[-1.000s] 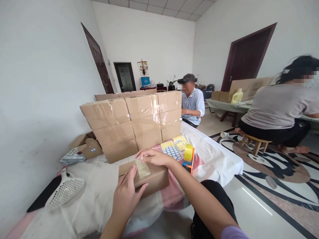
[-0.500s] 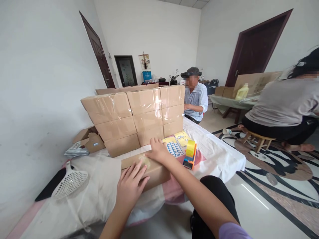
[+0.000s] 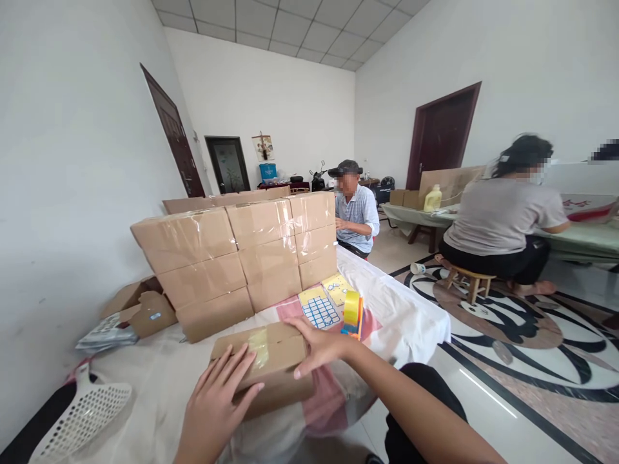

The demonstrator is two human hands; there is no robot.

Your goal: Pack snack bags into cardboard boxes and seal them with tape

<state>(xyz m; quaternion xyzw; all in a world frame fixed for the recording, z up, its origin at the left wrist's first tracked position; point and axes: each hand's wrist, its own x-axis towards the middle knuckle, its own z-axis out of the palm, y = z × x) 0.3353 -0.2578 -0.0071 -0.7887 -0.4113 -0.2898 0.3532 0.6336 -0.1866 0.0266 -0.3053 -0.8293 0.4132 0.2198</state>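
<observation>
A small brown cardboard box (image 3: 264, 367) lies near the front edge of the surface (image 3: 159, 380), which is covered by a white cloth with a pink one under it. The person's left hand (image 3: 213, 406) lies flat on the near left part of the box, fingers (image 3: 232, 370) spread and straight, pressing down and not closed around anything. The right hand (image 3: 319, 348) rests on the right end of the box, fingers stretched out flat too, holding nothing. A strip of clear tape (image 3: 258, 345) runs across the top of the box between the two hands. It looks a little wrinkled, so it may not stick well, and the flaps could pop open if the tape is not rubbed down. The box sits close to the edge and the cloth looks soft and loose, so a hard push could slide the box off onto the floor. Just beside the right hand stands a yellow tape roll in an orange holder (image 3: 353, 312), and an elbow or wrist could knock it over. Behind it lie sheets of blue and yellow stickers (image 3: 319, 309), which could get pushed around. The tall stack of taped boxes (image 3: 236, 258) stands near, and a bump could tip one down.
</observation>
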